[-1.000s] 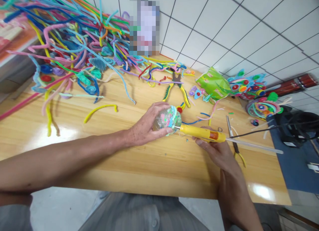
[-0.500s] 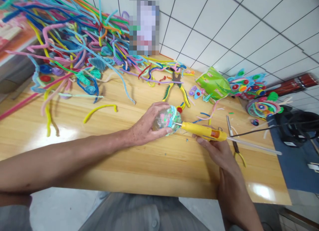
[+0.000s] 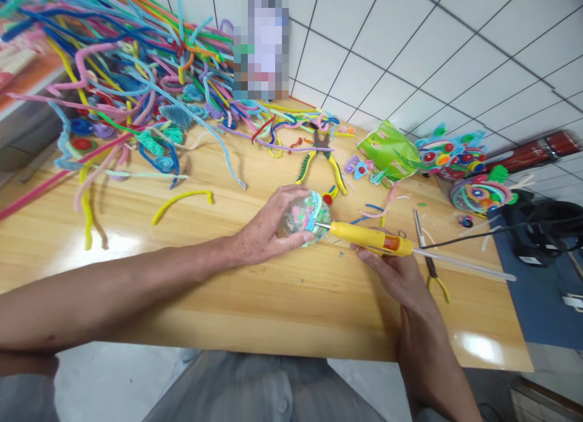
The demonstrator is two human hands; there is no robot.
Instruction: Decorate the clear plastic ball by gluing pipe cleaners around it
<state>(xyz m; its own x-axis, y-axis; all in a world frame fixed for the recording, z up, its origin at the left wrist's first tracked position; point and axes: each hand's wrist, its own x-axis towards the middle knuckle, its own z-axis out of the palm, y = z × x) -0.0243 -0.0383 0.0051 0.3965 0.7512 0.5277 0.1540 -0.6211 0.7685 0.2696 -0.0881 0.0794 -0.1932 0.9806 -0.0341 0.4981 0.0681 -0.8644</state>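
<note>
My left hand (image 3: 266, 228) is wrapped round a clear ball (image 3: 306, 217) covered with pink, green and blue pipe-cleaner bits, resting on the wooden table (image 3: 282, 294). My right hand (image 3: 392, 273) grips a yellow hot glue gun (image 3: 371, 238) from below. Its metal tip touches the ball's right side. A clear glue stick (image 3: 469, 267) juts from the gun's rear and a black cord runs off to the right.
A big heap of coloured pipe cleaners (image 3: 127, 88) fills the table's far left. Yellow-handled pliers (image 3: 321, 158) lie behind the ball, a second pair of pliers (image 3: 428, 255) beside the gun. A green packet (image 3: 387, 150) and finished colourful pieces (image 3: 460, 167) sit at the right.
The glue gun's tip has crept slightly left and up along the ball. Both hands otherwise stay where they were.
</note>
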